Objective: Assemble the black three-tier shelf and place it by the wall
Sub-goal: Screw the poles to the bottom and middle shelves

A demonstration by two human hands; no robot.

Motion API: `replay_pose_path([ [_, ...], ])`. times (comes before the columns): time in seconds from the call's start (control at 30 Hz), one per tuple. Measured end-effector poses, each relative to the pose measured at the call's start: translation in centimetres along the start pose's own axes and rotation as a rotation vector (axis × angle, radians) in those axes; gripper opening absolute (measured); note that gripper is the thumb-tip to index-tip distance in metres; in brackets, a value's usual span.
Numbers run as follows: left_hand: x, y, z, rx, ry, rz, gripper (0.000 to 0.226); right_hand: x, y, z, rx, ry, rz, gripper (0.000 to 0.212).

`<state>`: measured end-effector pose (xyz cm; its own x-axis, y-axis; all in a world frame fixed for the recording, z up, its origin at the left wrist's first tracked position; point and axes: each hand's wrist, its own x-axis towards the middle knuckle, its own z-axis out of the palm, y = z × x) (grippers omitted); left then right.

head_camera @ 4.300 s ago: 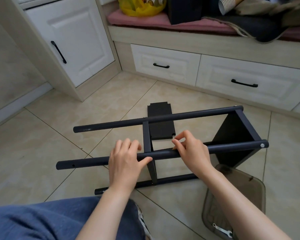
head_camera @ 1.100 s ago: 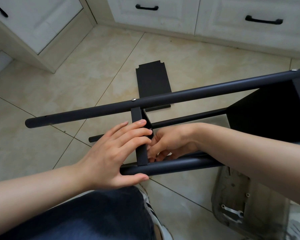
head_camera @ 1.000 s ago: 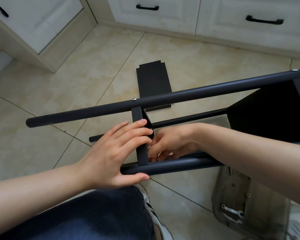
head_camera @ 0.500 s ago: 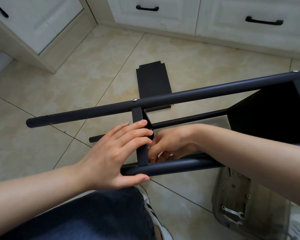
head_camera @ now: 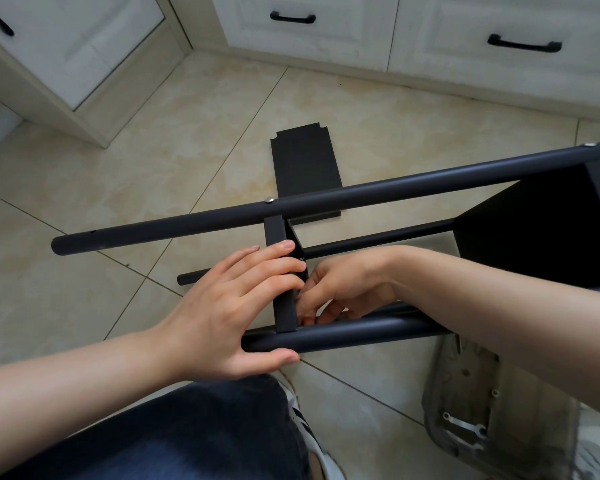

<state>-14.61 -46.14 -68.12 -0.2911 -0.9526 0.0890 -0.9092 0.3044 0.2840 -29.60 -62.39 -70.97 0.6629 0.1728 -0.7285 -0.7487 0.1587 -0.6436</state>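
The black shelf (head_camera: 534, 230) lies on its side on the floor (head_camera: 118, 202), right in front of the person. It is not by a wall. One long pole (head_camera: 361, 192) runs across the top, and a near pole (head_camera: 361, 332) runs lower down, close to the person. A thin middle board (head_camera: 284, 313) stands between these two poles. A big end board fills the right end of the shelf.

The left hand (head_camera: 222, 313) is flat. Its straight fingers (head_camera: 274, 268) rest across the edge of the middle board. Its thumb sits under the near pole.

The right hand (head_camera: 347, 285) reaches in from the right, just behind the middle board. Its fingers are curled down in the corner where the board meets the near pole. I cannot tell if they hold anything, as the pole and board hide the tips.

A loose board (head_camera: 303, 161) lies flat on the floor past the shelf, partly under the top pole. A clear bag (head_camera: 465, 393) sits on the floor at the lower right, with a small wrench (head_camera: 465, 426) inside. White drawers (head_camera: 326, 32) with black handles line the back. A leg (head_camera: 187, 434) in blue jeans and a shoe (head_camera: 309, 431) show at the bottom.
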Motion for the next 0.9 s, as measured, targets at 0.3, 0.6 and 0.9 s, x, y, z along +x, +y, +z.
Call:
replay_pose_path([
  [0.3,-0.01,-0.07,0.15,-0.013,0.007,0.004,0.069,0.31,-0.07,0.31,-0.014,0.02,-0.007,0.01],
  [0.6,0.15,-0.11,0.03,-0.02,0.001,0.001,0.07,0.42,-0.06,0.07,-0.047,0.041,-0.013,0.012],
  [0.9,0.29,-0.16,0.0,-0.009,0.002,0.002,0.069,0.33,-0.07,0.0,-0.042,0.042,-0.023,0.014],
])
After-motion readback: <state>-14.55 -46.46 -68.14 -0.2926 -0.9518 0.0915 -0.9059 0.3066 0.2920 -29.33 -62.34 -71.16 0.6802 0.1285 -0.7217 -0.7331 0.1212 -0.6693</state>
